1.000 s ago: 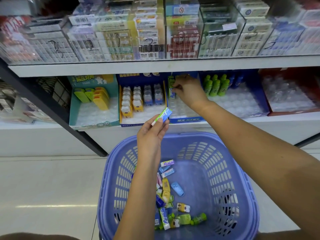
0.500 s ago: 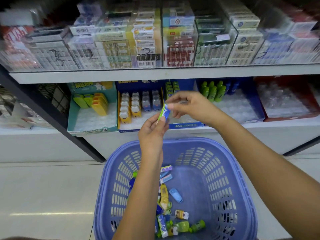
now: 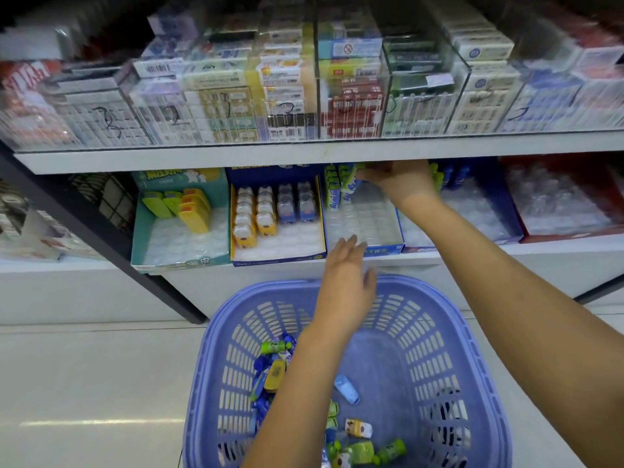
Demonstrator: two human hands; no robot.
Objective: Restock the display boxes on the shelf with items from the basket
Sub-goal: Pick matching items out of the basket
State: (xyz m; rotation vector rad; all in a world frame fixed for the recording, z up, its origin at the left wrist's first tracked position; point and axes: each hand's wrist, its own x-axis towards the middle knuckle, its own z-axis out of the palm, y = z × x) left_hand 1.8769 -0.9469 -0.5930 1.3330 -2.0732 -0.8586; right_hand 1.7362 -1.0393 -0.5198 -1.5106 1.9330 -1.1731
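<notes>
Both hands parted: right hand pinches pack in blue box; left hand now empty, spread.

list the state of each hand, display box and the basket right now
left grip, open, holds nothing
right grip, at the packs, hold unclear
basket, loose items on bottom
blue display box, packs at back only, front slots bare
teal display box, filled only at back

- Handwritten "3" on a clear case front; handwritten "2" on another clear front further to the left.
- Round no-smoking sign on a light blue pack.
- White script on the blue-green packs, too blurred to read.
</notes>
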